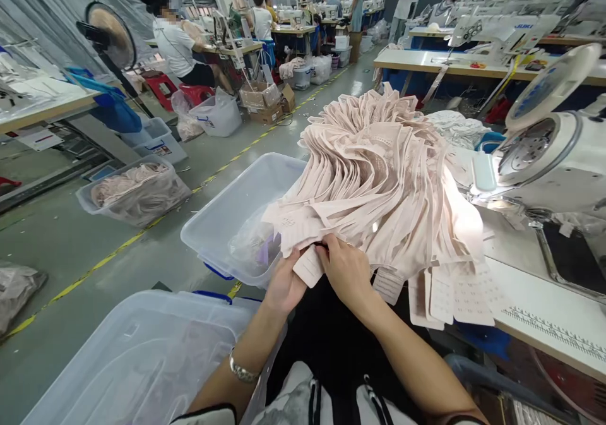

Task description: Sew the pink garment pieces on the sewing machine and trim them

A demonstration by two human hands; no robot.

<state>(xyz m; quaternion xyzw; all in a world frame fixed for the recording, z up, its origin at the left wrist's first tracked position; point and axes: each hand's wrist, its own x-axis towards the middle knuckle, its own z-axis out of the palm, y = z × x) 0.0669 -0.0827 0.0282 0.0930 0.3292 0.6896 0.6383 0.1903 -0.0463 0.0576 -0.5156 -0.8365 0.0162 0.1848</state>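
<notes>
A big fanned bundle of pale pink fabric garments (374,172) lies over the sewing table's near end, with printed tags (441,295) hanging from its front edge. My left hand (285,286) is closed on one white tag (310,267), holding it from the left and below. From the right, my right hand (346,272) pinches at the upper edge of this same tag, right against the garments. Its fingertips partly cover what lies between them. Left of the bundle stands a clear plastic bin (208,223) with a plastic bag (250,245) inside.
To the right is a white sewing machine (558,160) on the table (549,314). A translucent lidded box (142,355) fills the lower left. Beyond the yellow floor line (118,248) are a fabric-filled bin (137,191), a fan (111,36) and a seated person (175,46).
</notes>
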